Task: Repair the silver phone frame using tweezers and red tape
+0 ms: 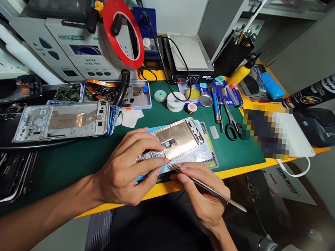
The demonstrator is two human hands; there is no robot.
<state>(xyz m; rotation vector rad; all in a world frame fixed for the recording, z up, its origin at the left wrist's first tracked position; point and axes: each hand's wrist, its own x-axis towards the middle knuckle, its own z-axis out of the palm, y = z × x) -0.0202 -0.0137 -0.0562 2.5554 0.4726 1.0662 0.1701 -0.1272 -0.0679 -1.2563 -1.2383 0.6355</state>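
An opened phone frame [180, 141] lies tilted on a pale blue pad, its gold-coloured inner plate and a small flex cable facing up. My left hand [128, 167] grips the frame's near left end, fingers over its top and thumb at the near side. Between the thumb and fingers of my right hand [205, 189] is a slim metal pry tool [220, 195]. One end of the tool meets the frame's near edge beside my left fingertips; the exact contact is hidden. The other end points to the lower right.
Another phone frame [66, 121] rests at left near a parts tray [139, 92]. Scissors [232, 122], solder spools [175, 101] and a heating plate [189, 56] stand beyond my hands. A grey soldering station [73, 57] fills the back left. A white device [292, 134] sits at right.
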